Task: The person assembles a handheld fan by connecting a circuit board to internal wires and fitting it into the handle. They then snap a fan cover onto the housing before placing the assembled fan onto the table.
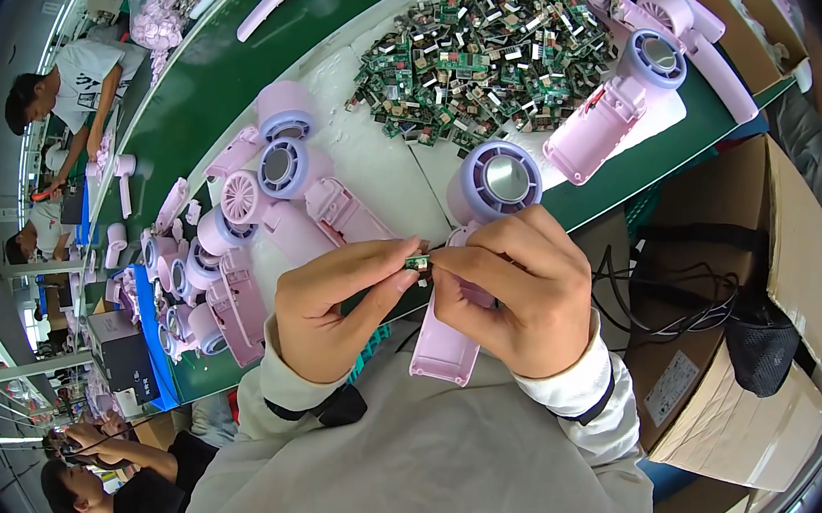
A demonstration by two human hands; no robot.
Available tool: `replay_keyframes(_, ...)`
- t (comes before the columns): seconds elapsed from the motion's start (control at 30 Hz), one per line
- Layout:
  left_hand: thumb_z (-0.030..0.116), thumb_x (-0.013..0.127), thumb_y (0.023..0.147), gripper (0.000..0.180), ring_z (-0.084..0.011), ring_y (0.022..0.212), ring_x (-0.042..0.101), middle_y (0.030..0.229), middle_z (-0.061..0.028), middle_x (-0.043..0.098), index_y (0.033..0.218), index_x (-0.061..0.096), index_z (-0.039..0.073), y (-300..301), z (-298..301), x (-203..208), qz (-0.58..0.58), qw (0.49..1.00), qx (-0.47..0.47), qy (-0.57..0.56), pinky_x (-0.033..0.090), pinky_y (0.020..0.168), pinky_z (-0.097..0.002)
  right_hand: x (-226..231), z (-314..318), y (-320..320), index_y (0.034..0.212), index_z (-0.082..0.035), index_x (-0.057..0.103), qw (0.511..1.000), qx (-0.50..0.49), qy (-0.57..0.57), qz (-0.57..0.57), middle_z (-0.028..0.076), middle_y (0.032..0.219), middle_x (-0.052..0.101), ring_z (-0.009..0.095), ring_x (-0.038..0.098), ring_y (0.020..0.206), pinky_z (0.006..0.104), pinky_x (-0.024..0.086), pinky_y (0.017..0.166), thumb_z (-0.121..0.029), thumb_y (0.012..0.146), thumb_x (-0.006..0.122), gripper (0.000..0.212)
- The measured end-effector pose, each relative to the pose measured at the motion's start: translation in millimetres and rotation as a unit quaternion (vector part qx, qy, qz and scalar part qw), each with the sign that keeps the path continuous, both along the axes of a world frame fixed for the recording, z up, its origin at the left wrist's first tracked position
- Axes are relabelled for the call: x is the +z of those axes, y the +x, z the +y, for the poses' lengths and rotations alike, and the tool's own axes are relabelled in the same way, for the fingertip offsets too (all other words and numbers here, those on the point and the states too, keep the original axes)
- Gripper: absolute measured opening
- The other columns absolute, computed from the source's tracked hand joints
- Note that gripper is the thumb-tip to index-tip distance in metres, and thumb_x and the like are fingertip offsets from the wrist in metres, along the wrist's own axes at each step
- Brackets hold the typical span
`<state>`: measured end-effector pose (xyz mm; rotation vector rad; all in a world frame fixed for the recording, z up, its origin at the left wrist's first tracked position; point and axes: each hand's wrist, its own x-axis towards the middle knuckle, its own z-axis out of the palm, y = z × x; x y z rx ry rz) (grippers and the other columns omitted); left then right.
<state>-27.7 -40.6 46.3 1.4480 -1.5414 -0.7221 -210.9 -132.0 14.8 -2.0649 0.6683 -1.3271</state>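
Note:
My left hand pinches a small green circuit board between thumb and forefinger. The fingertips of my right hand meet the board's other end, closed in a pinch. Beneath my right hand lies an opened pink handheld fan, its lilac ring and round silver centre beyond my knuckles and its hollow handle toward me. Whether my right hand also rests on the fan's handle is hidden by the fingers. Left of my hands lie more opened pink fans with lilac rings.
A large heap of green circuit boards covers the far middle of the table. Another opened fan lies to its right. Cardboard boxes with black cables stand at my right. Several people work at the left; a blue bin stands there.

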Motion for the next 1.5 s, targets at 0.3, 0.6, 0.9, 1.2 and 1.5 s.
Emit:
replay_keyframes(0.3,-0.013,0.071,0.087,0.036,-0.0192,0.091,0.072,0.104,-0.0171,0.073,0.121,0.072,-0.001,-21,-2,-18,-0.116,0.982,0.064,-0.134,0.057,0.076,-0.0269,-1,7,6,0.084,-0.003,0.075,0.999,-0.026,-0.002,-0.031,0.002,0.068,0.057,0.017,0.053,0.056,0.0293,0.043,0.051,0.004,0.066,0.079,0.020)
replay_keyframes(0.6,-0.014,0.069,0.089,0.034,-0.0189,0.093,0.071,0.108,-0.0174,0.070,0.122,0.070,-0.005,-18,3,-19,-0.056,0.988,0.107,-0.098,0.056,0.076,-0.0273,2,13,4,0.091,-0.002,0.077,0.997,-0.003,0.079,-0.016,0.003,0.073,0.062,0.014,0.057,0.058,0.0263,0.046,0.052,0.002,0.073,0.081,0.019)
replay_keyframes(0.9,-0.011,0.064,0.094,0.033,-0.0173,0.102,0.068,0.112,-0.0151,0.070,0.127,0.066,-0.007,-11,4,-24,0.179,0.981,0.071,0.012,0.054,0.087,-0.0281,3,9,-2,0.096,-0.005,0.077,0.997,0.043,0.060,-0.006,0.003,0.079,0.065,0.018,0.060,0.061,0.0283,0.049,0.055,-0.002,0.072,0.083,0.025)
replay_keyframes(1.2,-0.011,0.065,0.094,0.031,-0.0191,0.103,0.069,0.115,-0.0170,0.070,0.125,0.066,-0.008,-16,8,-24,0.175,0.977,0.124,0.010,0.055,0.090,-0.0296,3,17,-1,0.092,-0.004,0.076,0.992,-0.059,0.110,-0.003,0.003,0.076,0.062,0.016,0.059,0.061,0.0292,0.048,0.054,-0.003,0.072,0.084,0.021)
replay_keyframes(1.5,-0.011,0.065,0.094,0.029,-0.0205,0.104,0.069,0.116,-0.0180,0.069,0.123,0.066,-0.009,-21,4,-24,0.159,0.981,0.112,-0.005,0.056,0.092,-0.0310,1,18,-1,0.094,-0.005,0.078,0.985,-0.033,0.167,-0.023,0.003,0.073,0.060,0.013,0.058,0.062,0.0290,0.047,0.055,-0.001,0.076,0.083,0.019)
